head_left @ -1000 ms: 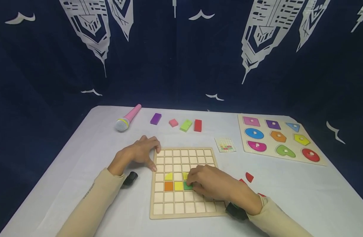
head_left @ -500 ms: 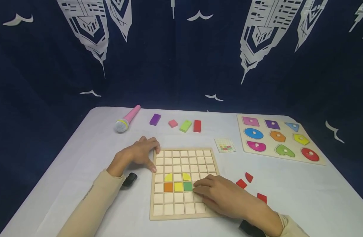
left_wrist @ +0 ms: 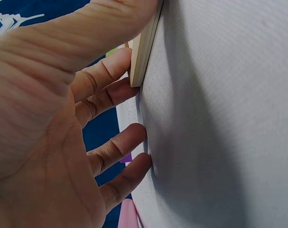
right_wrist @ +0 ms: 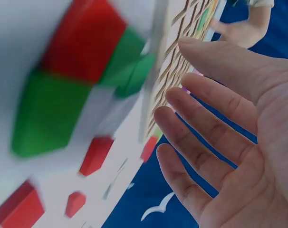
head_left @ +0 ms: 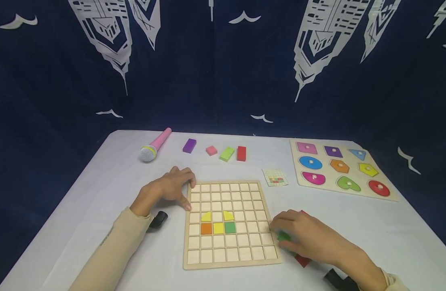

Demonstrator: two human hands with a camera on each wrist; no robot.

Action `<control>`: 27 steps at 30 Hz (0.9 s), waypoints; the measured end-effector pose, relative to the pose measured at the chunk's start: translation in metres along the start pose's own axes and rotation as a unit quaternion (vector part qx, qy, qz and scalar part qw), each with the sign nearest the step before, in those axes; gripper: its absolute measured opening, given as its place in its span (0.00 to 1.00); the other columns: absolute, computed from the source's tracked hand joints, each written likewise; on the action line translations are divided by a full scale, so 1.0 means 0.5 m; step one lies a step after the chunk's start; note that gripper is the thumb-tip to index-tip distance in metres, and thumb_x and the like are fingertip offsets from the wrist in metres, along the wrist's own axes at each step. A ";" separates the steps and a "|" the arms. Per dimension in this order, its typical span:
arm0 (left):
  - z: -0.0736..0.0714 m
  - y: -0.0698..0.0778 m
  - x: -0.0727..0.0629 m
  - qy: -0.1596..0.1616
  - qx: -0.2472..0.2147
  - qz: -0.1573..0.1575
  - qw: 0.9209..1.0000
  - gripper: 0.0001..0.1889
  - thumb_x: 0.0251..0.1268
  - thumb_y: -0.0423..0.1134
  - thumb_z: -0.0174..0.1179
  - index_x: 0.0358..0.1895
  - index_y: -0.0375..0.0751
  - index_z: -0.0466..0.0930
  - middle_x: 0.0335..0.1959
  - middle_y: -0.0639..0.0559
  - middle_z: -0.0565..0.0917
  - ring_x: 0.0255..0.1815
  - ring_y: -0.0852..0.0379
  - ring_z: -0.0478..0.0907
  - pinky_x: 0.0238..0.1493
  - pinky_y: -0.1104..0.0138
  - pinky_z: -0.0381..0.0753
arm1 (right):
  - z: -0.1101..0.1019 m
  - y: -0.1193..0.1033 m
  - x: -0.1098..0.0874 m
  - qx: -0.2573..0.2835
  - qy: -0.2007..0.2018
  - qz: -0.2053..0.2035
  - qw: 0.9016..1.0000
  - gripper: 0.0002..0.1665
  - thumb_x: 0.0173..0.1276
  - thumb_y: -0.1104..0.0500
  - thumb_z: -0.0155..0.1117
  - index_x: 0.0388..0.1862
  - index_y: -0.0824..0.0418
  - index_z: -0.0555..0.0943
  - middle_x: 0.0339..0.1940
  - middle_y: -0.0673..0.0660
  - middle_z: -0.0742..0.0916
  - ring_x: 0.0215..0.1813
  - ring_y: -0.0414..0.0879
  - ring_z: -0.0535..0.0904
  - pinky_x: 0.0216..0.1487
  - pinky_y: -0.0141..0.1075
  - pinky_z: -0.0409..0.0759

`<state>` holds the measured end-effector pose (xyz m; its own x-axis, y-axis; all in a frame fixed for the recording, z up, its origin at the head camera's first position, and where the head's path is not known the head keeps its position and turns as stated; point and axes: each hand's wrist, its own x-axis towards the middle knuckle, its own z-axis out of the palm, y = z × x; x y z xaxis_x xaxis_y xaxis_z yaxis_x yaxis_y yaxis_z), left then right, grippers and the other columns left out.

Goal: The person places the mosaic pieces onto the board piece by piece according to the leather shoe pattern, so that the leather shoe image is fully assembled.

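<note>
A wooden grid board (head_left: 231,242) lies flat on the white table. Its squares hold an orange square (head_left: 206,228), a yellow square (head_left: 218,228), a green square (head_left: 230,227) and two yellow curved pieces (head_left: 228,216) above them. My left hand (head_left: 172,189) rests against the board's upper left edge, thumb and fingertips spread along it. Off the board's right edge, my right hand (head_left: 304,234) hovers low over green blocks (right_wrist: 49,114) and a red block (right_wrist: 87,42). Its fingers are extended and hold nothing in the right wrist view. The hand partly hides these blocks in the head view.
Along the back lie a pink toy microphone (head_left: 155,144), purple (head_left: 189,145), pink (head_left: 211,150), light green (head_left: 227,154) and red (head_left: 241,153) blocks. A pattern card (head_left: 275,177) and a shape puzzle board (head_left: 330,186) are at right. More red pieces (right_wrist: 96,154) appear in the right wrist view.
My right hand has left the green square lying in the grid and moved right, off the board to the loose blocks. The left hand keeps its place at the board's edge.
</note>
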<state>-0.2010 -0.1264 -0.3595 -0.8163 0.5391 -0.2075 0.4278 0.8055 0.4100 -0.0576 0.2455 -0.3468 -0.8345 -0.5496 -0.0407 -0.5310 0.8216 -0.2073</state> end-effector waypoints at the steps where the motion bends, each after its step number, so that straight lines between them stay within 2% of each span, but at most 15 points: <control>1: 0.000 0.001 0.000 0.002 0.000 0.000 1.000 0.31 0.34 0.50 0.83 0.44 0.50 0.74 0.50 0.58 0.72 0.51 0.51 0.64 0.51 0.55 0.72 | -0.001 0.007 -0.003 -0.001 -0.001 0.006 1.000 0.22 0.58 0.48 0.77 0.52 0.44 0.85 0.51 0.40 0.85 0.54 0.41 0.81 0.55 0.43 0.82; 8: 0.001 0.003 0.001 0.005 -0.004 -0.003 1.000 0.31 0.33 0.50 0.83 0.43 0.51 0.74 0.49 0.58 0.72 0.50 0.51 0.64 0.52 0.54 0.72 | 0.001 0.033 -0.017 0.017 -0.027 0.073 0.997 0.24 0.54 0.45 0.79 0.51 0.46 0.86 0.50 0.43 0.86 0.51 0.42 0.81 0.54 0.44 0.82; 14: 0.001 0.004 -0.002 0.004 -0.004 -0.010 1.000 0.31 0.33 0.50 0.83 0.43 0.52 0.74 0.49 0.58 0.72 0.51 0.51 0.64 0.52 0.54 0.73 | 0.006 0.040 -0.019 0.026 -0.042 0.083 0.995 0.26 0.54 0.42 0.78 0.51 0.47 0.86 0.49 0.43 0.85 0.49 0.39 0.79 0.53 0.43 0.83; 21: 0.000 0.004 0.000 0.004 -0.004 -0.011 1.000 0.31 0.33 0.49 0.83 0.43 0.52 0.74 0.49 0.58 0.72 0.51 0.51 0.64 0.51 0.55 0.72 | 0.012 0.043 -0.014 0.001 -0.028 0.069 0.997 0.25 0.57 0.41 0.76 0.51 0.47 0.86 0.49 0.42 0.84 0.48 0.38 0.78 0.53 0.43 0.83; 27: -0.001 0.006 -0.001 0.003 -0.005 -0.008 1.000 0.31 0.34 0.49 0.83 0.43 0.51 0.74 0.50 0.58 0.72 0.51 0.51 0.64 0.52 0.54 0.72 | 0.014 0.036 -0.005 0.014 -0.037 0.093 0.995 0.23 0.56 0.45 0.77 0.50 0.49 0.86 0.50 0.46 0.86 0.53 0.45 0.80 0.56 0.48 0.81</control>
<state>-0.1996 -0.1245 -0.3575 -0.8259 0.5238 -0.2086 0.4098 0.8119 0.4159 -0.0640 0.2606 -0.3570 -0.9045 -0.3984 -0.1518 -0.3628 0.9062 -0.2171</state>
